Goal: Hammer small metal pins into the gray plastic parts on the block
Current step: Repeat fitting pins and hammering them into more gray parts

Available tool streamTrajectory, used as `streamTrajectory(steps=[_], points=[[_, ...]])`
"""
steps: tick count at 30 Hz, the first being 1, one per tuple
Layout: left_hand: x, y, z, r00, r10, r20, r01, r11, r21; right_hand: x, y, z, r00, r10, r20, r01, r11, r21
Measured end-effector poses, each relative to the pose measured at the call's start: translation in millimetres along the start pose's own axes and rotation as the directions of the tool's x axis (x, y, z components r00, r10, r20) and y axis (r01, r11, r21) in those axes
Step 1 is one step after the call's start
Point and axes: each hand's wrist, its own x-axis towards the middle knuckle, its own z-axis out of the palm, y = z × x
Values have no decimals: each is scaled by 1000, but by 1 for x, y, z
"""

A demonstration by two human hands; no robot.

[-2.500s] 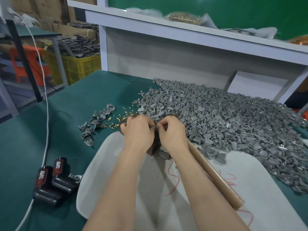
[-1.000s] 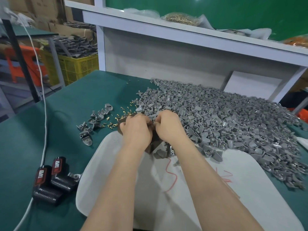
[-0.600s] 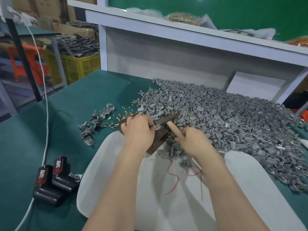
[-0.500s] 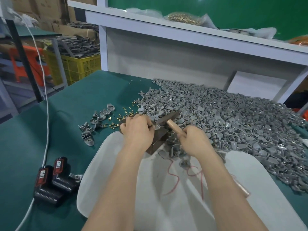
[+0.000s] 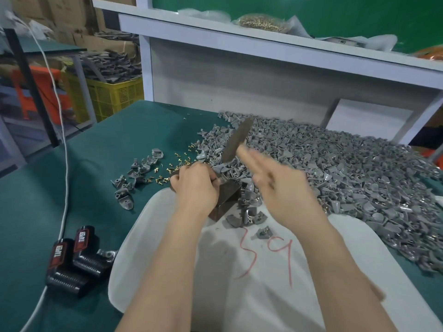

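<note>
Above block (image 5: 227, 197) under left grip (image 5: 196, 185), hammer (image 5: 236, 140) in right grip (image 5: 285, 190).

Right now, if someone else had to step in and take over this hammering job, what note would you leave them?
The left hand pinches a gray part on the block.
The right hand, motion-blurred, holds the hammer raised above the block.
Loose brass pins lie left of the block, and the big pile of gray parts lies to its right.
Done: possibly the small group of parts far left, though I cannot tell if they are pinned.
Left: strike this one, then work through the pile.
</note>
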Motion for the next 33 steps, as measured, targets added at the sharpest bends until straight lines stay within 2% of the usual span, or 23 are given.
streamTrajectory(steps=[2,3,5,7,8,9,11,12,14,16,17,18,21,23,26,29,33], points=[[1,0,0,1000,6,2,-6,1000,11,0,0,-4,984,72,163,-55,993,-108],[1,0,0,1000,5,0,-5,1000,10,2,-2,-7,983,84,163,-65,991,-121],[1,-1,0,1000,2,6,-2,1000,12,2,-6,-10,999,32,-7,-32,999,-23],[2,-1,2,1000,8,-1,-8,1000,0,-1,-7,-11,967,-40,-253,65,994,92],[2,-1,3,1000,4,2,-4,1000,-1,-2,-8,-9,964,-75,-256,94,994,61],[2,0,2,1000,-4,9,4,1000,6,-4,-9,-6,983,-81,-166,80,997,-13],[2,1,1,1000,-7,17,7,1000,22,-9,-4,2,998,2,67,7,990,-142],[3,1,1,1000,-5,19,5,1000,23,-8,-3,4,993,46,111,-28,987,-157],[3,2,2,1000,-13,25,12,1000,23,-5,-6,4,1000,12,21,-9,991,-136],[4,2,3,1000,-10,16,10,1000,-7,-6,-5,4,972,-99,-213,92,995,-41],[4,2,4,1000,-13,18,14,1000,-15,-7,-4,4,955,-123,-269,124,992,-16],[3,2,3,1000,-18,23,18,1000,-10,-8,-3,5,964,-125,-234,121,992,-33],[1,3,2,1000,-6,23,6,1000,8,-15,-1,10,997,8,74,4,985,-172],[1,3,1,1000,-5,26,5,1000,2,-9,2,9,999,13,52,-4,985,-171],[2,3,2,1000,-12,20,11,1000,9,5,14,13,994,99,-41,-100,995,-25],[1,3,3,1000,-13,3,13,1000,17,20,27,24,955,294,29,-294,956,-6],[1,2,4,1000,-7,-5,7,1000,24,27,41,37,920,362,147,-348,931,-113]])
